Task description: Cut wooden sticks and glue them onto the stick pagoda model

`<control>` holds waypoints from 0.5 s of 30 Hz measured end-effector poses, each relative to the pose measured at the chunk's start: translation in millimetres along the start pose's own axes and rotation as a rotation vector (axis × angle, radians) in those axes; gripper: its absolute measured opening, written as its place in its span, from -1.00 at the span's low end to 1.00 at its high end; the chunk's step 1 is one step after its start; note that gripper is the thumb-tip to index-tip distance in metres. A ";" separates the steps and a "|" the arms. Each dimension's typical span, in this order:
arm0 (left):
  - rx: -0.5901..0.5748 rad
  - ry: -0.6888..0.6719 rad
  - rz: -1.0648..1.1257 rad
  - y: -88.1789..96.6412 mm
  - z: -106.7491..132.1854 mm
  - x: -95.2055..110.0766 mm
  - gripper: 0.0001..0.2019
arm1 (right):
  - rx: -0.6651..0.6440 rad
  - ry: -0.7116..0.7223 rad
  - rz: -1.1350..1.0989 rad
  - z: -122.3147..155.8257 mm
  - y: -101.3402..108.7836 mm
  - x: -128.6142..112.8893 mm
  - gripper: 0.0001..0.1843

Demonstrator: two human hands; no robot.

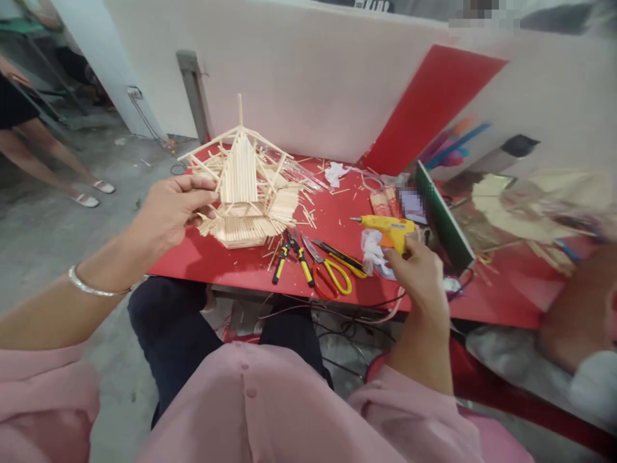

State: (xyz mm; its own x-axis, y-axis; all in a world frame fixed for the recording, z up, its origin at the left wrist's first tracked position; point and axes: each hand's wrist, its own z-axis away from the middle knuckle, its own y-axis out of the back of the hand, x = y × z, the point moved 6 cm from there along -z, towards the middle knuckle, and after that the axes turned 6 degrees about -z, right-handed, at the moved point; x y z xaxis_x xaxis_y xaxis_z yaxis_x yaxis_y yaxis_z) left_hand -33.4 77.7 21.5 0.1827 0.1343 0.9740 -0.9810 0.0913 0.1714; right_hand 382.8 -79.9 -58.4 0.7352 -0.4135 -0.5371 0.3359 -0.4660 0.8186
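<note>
At the left of the red table, my left hand (180, 202) pinches the near left edge of a roof-like frame (241, 170) made of thin wooden sticks. One stick rises from its peak. Below and around it lies a wider stick base (238, 228) with a slatted edge. My right hand (419, 267) is wrapped round the handle of a yellow hot glue gun (388, 225), its nozzle pointing left toward the frame. Crumpled white tissue (375, 252) lies under the gun. Between my hands are yellow-black pliers (292, 254), red-and-yellow-handled scissors (330, 267) and a yellow-black cutter (342, 257).
Loose sticks (308, 215) are scattered over the red table (337, 215). A green board (444, 215) stands upright at right, beside a co-worker's arm (573, 305) and stick pieces. A white partition (299, 83) closes the back. Cables (347, 331) hang under the front edge.
</note>
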 end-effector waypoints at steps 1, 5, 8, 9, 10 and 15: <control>-0.002 -0.005 0.000 0.3 0.3 0.4 -0.86 | -0.043 -0.021 0.017 -2.6 -7.7 9.2 -0.73; 0.016 -0.008 -0.013 2.9 0.3 0.5 -0.87 | -0.207 -0.078 0.044 -24.6 -55.3 22.5 -0.72; 0.016 0.000 -0.014 4.2 -1.0 0.1 -0.87 | -0.235 -0.119 0.052 -49.2 -90.9 20.7 -0.68; 0.012 0.002 -0.010 4.4 -1.5 0.0 -0.87 | -0.235 -0.134 0.066 -57.1 -100.5 19.5 -0.66; 0.009 0.004 -0.003 4.7 -1.9 -0.3 -0.88 | -0.231 -0.146 0.084 -64.0 -108.3 18.1 -0.64; -0.029 0.011 0.025 4.1 -4.5 -4.4 -0.88 | -0.197 -0.194 0.203 -73.5 -118.9 8.1 -0.54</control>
State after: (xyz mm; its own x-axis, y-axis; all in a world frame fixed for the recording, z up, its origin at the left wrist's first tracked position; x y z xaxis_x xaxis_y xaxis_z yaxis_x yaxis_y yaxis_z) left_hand -37.9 81.9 17.2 0.1594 0.1480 0.9760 -0.9828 0.1167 0.1428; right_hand 392.1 29.7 -145.2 0.6792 -0.6324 -0.3725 0.3153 -0.2069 0.9262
